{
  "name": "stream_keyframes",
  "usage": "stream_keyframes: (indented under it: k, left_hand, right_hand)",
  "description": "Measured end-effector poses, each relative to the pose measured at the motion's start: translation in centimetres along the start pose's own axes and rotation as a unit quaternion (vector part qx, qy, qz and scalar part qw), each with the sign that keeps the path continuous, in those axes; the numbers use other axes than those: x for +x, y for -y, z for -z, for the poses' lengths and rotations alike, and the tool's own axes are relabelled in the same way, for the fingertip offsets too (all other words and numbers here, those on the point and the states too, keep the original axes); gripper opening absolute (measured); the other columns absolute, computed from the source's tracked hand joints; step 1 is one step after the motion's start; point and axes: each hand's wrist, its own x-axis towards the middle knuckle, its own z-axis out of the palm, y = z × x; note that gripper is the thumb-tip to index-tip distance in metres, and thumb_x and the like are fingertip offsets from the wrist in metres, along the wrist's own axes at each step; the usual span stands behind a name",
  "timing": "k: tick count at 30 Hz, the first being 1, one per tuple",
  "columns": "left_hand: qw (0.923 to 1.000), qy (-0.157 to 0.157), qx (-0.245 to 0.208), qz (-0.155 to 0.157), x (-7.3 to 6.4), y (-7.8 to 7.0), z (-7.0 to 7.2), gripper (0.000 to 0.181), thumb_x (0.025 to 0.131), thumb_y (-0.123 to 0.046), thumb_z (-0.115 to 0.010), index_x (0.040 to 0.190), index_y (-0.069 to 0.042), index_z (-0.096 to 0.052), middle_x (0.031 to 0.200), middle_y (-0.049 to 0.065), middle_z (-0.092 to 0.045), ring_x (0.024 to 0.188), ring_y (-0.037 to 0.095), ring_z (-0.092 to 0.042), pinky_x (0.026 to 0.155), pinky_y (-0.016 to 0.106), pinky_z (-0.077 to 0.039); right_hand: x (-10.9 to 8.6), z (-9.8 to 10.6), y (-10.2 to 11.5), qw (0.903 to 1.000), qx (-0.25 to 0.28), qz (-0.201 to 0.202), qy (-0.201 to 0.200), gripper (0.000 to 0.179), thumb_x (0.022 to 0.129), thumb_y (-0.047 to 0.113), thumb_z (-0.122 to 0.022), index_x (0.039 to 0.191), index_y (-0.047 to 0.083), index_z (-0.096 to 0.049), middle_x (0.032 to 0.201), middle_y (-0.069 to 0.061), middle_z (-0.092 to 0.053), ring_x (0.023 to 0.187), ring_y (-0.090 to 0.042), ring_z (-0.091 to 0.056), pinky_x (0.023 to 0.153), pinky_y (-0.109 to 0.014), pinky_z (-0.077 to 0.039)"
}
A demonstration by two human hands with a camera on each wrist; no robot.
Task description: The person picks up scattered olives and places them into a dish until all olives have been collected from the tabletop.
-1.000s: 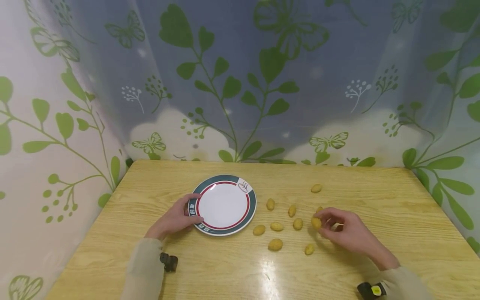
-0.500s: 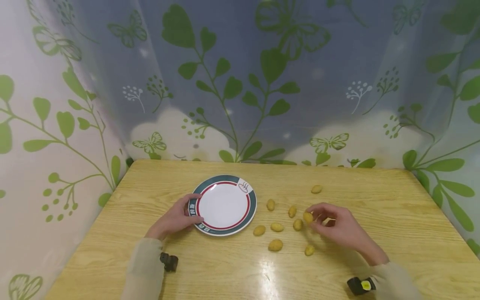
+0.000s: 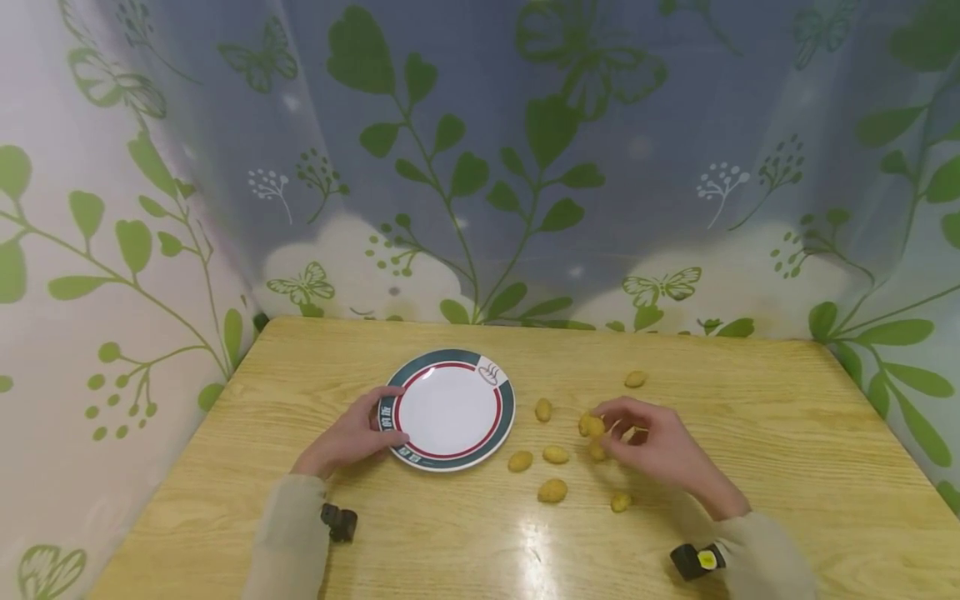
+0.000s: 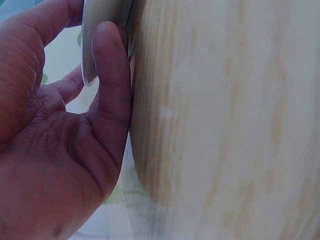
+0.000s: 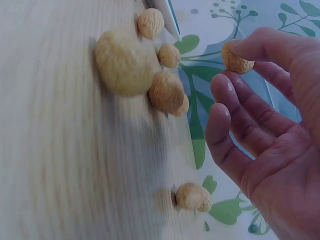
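Observation:
A white plate (image 3: 450, 414) with a dark green rim and a red ring is on the wooden table. My left hand (image 3: 354, 437) grips its left edge, thumb and a finger over the rim; the left wrist view shows another finger (image 4: 112, 70) low against the plate's edge. A wrinkled, light-brown walnut (image 5: 240, 61) is pinched between the thumb and fingertips of my right hand (image 3: 660, 442), above the table. Other walnuts lie just below and beside it, partly covered in the head view.
Several loose walnuts are scattered right of the plate, among them one at the front (image 3: 552, 491), one near the plate (image 3: 520, 461) and one farther back (image 3: 635, 379). A leaf-patterned curtain (image 3: 480, 167) hangs behind the wooden table (image 3: 420, 542).
My right hand has moved left with the pinched walnut, toward the plate and over the other walnuts. The left hand and plate have stayed in place.

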Motion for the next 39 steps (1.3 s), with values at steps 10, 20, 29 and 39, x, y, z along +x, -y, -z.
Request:
stream_keyframes:
  k: [10, 20, 29, 39]
  left_hand:
    - [1.0000, 0.002, -0.010, 0.002, -0.1, -0.1, 0.0, 0.074, 0.088, -0.029, -0.082, 0.151, -0.019, -0.044, 0.155, 0.018, -0.041, 0.131, 0.035, -0.043, 0.114, 0.055, -0.039]
    - [0.9999, 0.000, -0.010, -0.001, -0.1, 0.0, -0.1, 0.075, 0.087, -0.030, -0.082, 0.151, -0.020, -0.044, 0.159, 0.018, -0.038, 0.138, 0.037, -0.039, 0.122, 0.062, -0.029]
    - [1.0000, -0.001, -0.009, -0.002, -0.1, 0.0, -0.1, 0.074, 0.088, -0.029, -0.081, 0.151, -0.019, -0.044, 0.158, 0.019, -0.038, 0.138, 0.037, -0.039, 0.121, 0.062, -0.030]
    - [0.9999, 0.000, -0.010, -0.006, 0.0, 0.0, -0.1, 0.074, 0.088, -0.029, -0.081, 0.151, -0.019, -0.043, 0.159, 0.019, -0.038, 0.139, 0.037, -0.039, 0.122, 0.062, -0.029]
  right_hand:
    - [1.4, -1.5, 0.8, 0.9998, 0.021, -0.006, -0.003, 0.028, 0.090, 0.006, -0.077, 0.116, 0.013, -0.072, 0.098, -0.008, -0.068, 0.082, -0.005, -0.066, 0.063, -0.026, -0.058]
    - [2.8, -3.0, 1.9, 0.9993, 0.031, -0.013, -0.015, 0.026, 0.089, 0.009, -0.079, 0.114, 0.011, -0.073, 0.097, -0.008, -0.069, 0.082, -0.008, -0.065, 0.064, -0.026, -0.057]
    - [3.9, -4.0, 2.5, 0.9988, 0.036, -0.026, -0.019, 0.027, 0.088, 0.011, -0.080, 0.114, 0.013, -0.072, 0.100, -0.008, -0.071, 0.085, -0.009, -0.065, 0.069, -0.026, -0.058]
    - [5.1, -5.3, 2.8, 0.9979, 0.060, -0.022, -0.009, 0.028, 0.088, 0.010, -0.080, 0.114, 0.013, -0.073, 0.100, -0.010, -0.072, 0.087, -0.012, -0.067, 0.072, -0.027, -0.058]
